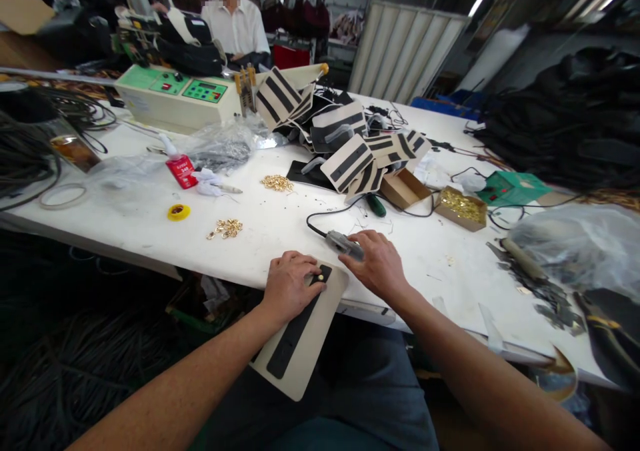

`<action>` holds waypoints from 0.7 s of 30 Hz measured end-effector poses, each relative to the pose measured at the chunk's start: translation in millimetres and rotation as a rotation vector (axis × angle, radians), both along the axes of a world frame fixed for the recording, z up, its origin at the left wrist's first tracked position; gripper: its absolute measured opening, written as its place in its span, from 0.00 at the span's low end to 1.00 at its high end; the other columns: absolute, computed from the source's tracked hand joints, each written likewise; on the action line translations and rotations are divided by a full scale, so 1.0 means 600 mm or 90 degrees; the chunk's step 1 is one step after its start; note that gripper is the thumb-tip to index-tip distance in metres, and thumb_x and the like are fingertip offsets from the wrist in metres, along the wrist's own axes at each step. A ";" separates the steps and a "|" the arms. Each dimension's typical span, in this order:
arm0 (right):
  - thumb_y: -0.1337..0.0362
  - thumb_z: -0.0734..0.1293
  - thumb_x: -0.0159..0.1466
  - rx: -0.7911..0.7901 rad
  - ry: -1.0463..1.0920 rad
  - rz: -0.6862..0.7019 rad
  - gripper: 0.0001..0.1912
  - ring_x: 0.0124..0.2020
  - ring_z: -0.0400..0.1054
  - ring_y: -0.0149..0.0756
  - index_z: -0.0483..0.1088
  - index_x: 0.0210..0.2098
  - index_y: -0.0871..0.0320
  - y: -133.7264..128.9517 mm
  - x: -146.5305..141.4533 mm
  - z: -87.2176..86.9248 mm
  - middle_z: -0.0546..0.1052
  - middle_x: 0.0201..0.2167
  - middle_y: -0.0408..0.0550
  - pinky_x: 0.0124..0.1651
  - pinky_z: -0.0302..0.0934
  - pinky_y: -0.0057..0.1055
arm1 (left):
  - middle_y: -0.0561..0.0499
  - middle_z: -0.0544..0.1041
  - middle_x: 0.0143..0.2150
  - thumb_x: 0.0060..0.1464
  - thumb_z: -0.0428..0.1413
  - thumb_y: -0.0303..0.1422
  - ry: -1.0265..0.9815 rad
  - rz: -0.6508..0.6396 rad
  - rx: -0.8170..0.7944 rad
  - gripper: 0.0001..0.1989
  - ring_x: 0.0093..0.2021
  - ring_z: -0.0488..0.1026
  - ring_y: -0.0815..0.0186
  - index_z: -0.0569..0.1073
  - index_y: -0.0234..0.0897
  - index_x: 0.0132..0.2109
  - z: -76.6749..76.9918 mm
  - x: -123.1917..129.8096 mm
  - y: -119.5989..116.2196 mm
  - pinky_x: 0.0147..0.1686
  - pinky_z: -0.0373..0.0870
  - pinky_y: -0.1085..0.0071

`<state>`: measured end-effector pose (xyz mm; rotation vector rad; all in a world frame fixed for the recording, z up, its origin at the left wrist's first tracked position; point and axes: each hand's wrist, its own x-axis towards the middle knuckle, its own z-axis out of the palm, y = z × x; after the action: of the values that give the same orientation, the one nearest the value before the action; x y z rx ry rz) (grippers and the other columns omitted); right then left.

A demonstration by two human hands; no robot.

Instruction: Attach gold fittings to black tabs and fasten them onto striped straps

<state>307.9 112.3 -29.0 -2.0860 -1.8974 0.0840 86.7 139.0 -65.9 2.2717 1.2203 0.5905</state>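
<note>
My left hand [294,285] is closed on a beige panel [314,356] with black strips, which hangs partly over the table's front edge. Its thumb and fingers are beside a small gold stud [321,277] at the top of one strip. A little to the right, my right hand [379,262] has its fingers round a grey corded hand tool [345,245], held just above the table beside the panel's far corner. The tool's black cable runs back across the table. Its underside is hidden.
Gold rings [227,228], yellow tape [179,212] and a red glue bottle [180,166] lie to the left. More striped panels [347,163] are heaped behind, near a box of gold pieces [463,207]. A person [237,24] is beyond the green-topped machine [175,101].
</note>
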 end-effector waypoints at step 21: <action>0.44 0.78 0.56 0.200 1.003 -0.076 0.26 0.18 0.62 0.27 0.73 0.43 0.55 0.030 -0.100 0.073 0.70 0.24 0.36 0.20 0.61 0.26 | 0.56 0.84 0.55 0.53 0.70 0.38 0.011 0.010 -0.002 0.09 0.60 0.71 0.53 0.83 0.48 0.42 -0.006 0.000 -0.002 0.56 0.65 0.52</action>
<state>247.7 130.5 15.0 -1.1163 -0.7008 0.9718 86.8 138.0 -69.7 2.2706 1.2481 0.5757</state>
